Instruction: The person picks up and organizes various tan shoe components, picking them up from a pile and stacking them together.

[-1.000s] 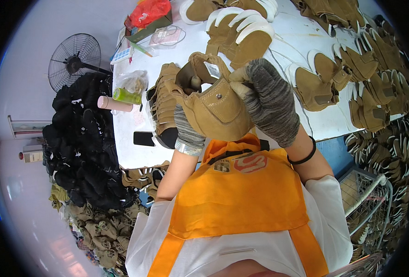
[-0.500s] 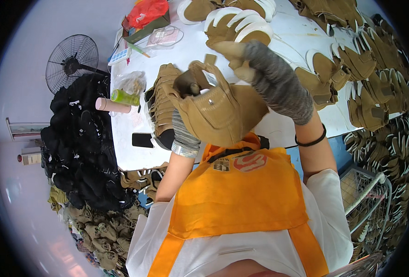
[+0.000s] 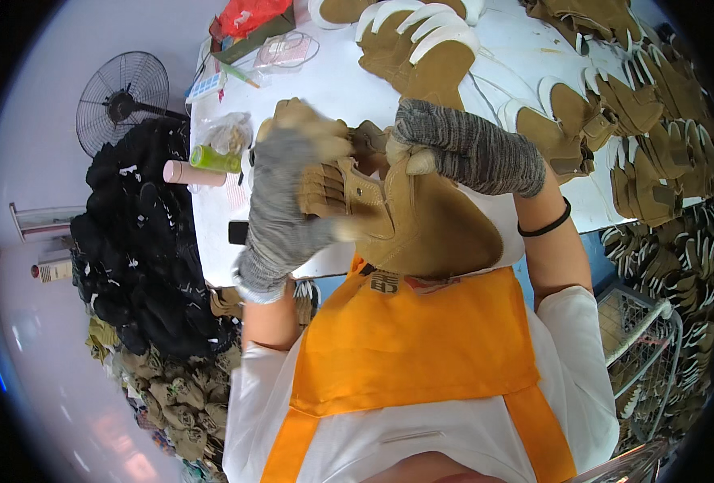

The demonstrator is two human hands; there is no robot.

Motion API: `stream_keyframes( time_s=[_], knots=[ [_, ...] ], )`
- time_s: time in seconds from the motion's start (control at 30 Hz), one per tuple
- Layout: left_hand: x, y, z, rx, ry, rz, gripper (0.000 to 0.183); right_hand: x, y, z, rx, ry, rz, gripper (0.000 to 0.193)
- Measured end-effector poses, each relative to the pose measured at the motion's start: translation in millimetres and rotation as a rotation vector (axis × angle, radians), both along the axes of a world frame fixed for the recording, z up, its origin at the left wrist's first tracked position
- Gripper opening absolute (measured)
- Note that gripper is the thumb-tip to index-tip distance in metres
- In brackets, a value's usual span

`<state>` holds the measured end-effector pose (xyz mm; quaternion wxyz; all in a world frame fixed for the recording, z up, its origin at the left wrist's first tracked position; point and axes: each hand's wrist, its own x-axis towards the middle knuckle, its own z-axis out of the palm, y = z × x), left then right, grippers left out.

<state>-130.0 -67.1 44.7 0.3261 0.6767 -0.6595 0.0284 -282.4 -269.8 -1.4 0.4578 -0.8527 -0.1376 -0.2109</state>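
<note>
My right hand, in a grey knit glove, pinches the upper edge of a brown shoe upper. The upper hangs on its side above the orange apron, its rounded end to the right and its eyelet flap to the left. My left hand, also gloved, is blurred by motion at the upper's left side. Its thumb stands well apart from its fingers, and the thumb tip is near the flap. Behind that hand lies a row of stacked brown shoe uppers, partly hidden by it.
More brown uppers with white edges lie across the white table at the back and right. A phone, a green bottle and a pink flask are at the left. A wire cart stands at right, a fan far left.
The upper has turned and shifted right, its rounded end now lower right. My right hand has come down onto its edge. My left hand has moved from behind the upper to its left side.
</note>
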Motion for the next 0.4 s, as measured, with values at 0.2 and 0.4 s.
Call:
stream_keyframes(
  time_s=[0.2, 0.4],
  knots=[
    [0, 4, -6, 0.322, 0.105, -0.236, 0.043, 9, 20, -13, 0.057, 0.099, -0.05, 0.029],
    [-15, 18, -25, 0.401, 0.911, 0.102, 0.035, -27, 58, -6, -0.055, 0.136, -0.367, 0.047]
  ],
)
